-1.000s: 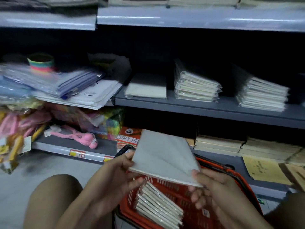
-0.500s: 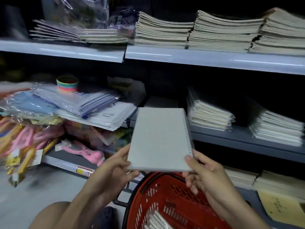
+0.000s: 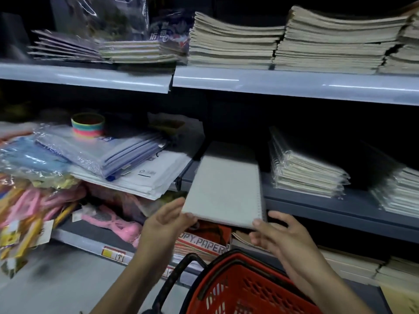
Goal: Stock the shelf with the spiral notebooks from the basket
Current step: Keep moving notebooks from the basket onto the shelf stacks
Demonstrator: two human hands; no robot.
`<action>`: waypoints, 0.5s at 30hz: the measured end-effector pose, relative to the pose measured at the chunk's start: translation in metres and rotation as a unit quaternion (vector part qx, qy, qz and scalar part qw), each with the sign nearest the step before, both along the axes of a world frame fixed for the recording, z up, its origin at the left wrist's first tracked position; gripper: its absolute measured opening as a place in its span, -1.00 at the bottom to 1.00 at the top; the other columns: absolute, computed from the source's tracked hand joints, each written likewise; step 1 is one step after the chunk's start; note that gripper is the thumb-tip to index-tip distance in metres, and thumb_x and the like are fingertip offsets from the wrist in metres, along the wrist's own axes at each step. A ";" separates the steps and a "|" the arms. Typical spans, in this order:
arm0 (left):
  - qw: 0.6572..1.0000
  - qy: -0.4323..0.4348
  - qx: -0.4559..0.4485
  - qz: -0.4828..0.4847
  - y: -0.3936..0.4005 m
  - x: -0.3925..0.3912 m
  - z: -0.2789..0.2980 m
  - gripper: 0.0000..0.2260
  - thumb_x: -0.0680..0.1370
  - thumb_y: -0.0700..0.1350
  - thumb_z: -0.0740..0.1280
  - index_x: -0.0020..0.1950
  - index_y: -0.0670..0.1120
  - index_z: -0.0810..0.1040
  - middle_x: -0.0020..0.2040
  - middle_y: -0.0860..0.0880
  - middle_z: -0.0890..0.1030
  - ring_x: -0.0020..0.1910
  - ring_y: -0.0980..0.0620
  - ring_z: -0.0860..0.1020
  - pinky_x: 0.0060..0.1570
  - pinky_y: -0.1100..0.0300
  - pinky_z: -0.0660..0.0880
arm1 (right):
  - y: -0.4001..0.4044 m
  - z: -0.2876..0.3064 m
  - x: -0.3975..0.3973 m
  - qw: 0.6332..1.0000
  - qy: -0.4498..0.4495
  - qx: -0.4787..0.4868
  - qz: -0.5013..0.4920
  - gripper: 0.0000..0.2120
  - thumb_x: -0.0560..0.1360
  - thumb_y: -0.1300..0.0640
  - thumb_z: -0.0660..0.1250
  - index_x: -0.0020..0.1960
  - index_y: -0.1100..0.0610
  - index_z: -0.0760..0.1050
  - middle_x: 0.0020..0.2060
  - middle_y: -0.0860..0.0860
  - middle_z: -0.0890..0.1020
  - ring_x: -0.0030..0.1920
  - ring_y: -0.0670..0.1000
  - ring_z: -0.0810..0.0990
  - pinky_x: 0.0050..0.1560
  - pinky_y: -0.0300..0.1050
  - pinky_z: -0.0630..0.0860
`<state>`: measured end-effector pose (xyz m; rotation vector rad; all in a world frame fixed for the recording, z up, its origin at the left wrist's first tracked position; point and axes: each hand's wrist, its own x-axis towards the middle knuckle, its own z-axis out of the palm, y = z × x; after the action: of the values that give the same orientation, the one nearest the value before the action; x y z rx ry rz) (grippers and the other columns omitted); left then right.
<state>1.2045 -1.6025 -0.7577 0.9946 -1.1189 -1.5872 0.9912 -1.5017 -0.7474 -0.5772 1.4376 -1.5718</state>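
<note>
Spiral notebook (image 3: 223, 189) was pinched at near corners by left hand (image 3: 166, 219) and right hand (image 3: 277, 232) fingers; best slid flat, squared onto the shelf (image 3: 317, 200) stack just beyond the fingertips.

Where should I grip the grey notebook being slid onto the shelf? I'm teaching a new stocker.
Grip the notebook by its near short edge, coming from the front, one hand at each corner as the left hand and right hand do now. It lies flat with its far end over the shelf, and the spiral runs down the right side, so avoid pinching there.
</note>
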 end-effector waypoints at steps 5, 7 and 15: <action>0.995 -0.034 -0.041 0.083 0.005 -0.010 -0.014 -0.70 0.44 -0.30 0.50 0.15 -0.13 0.63 -0.11 -0.05 0.75 -0.10 0.03 0.73 -0.11 0.30 0.59 | -0.005 -0.017 0.005 0.994 0.100 -0.020 -0.051 -0.73 0.44 0.34 0.48 0.10 0.20 0.52 -0.21 0.12 0.74 -0.22 0.14 0.74 0.01 0.01 0.61; 0.993 -0.032 -0.056 0.104 -0.001 -0.014 -0.010 -0.72 0.45 -0.26 0.50 0.14 -0.09 0.64 -0.13 -0.04 0.75 -0.13 0.04 0.73 -0.07 0.24 0.59 | -0.011 -0.016 0.002 0.991 0.119 -0.039 -0.052 -0.70 0.42 0.33 0.49 0.11 0.15 0.53 -0.18 0.12 0.74 -0.18 0.13 0.74 0.02 -0.01 0.61; 0.983 -0.097 -0.089 0.128 -0.070 -0.054 0.000 -0.75 0.48 -0.12 0.51 0.15 -0.07 0.66 -0.13 -0.02 0.73 -0.44 0.08 0.51 -0.39 0.23 0.50 | -0.069 -0.006 -0.021 0.982 0.143 -0.047 -0.111 -0.76 0.49 0.25 0.46 0.15 0.17 0.57 -0.30 0.12 0.73 -0.35 0.11 0.71 -0.25 -0.11 0.64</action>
<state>1.1508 -1.6729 -0.7579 1.1403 -1.1876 -1.1841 0.9703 -1.5706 -0.7531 -0.7429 1.6956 -1.7942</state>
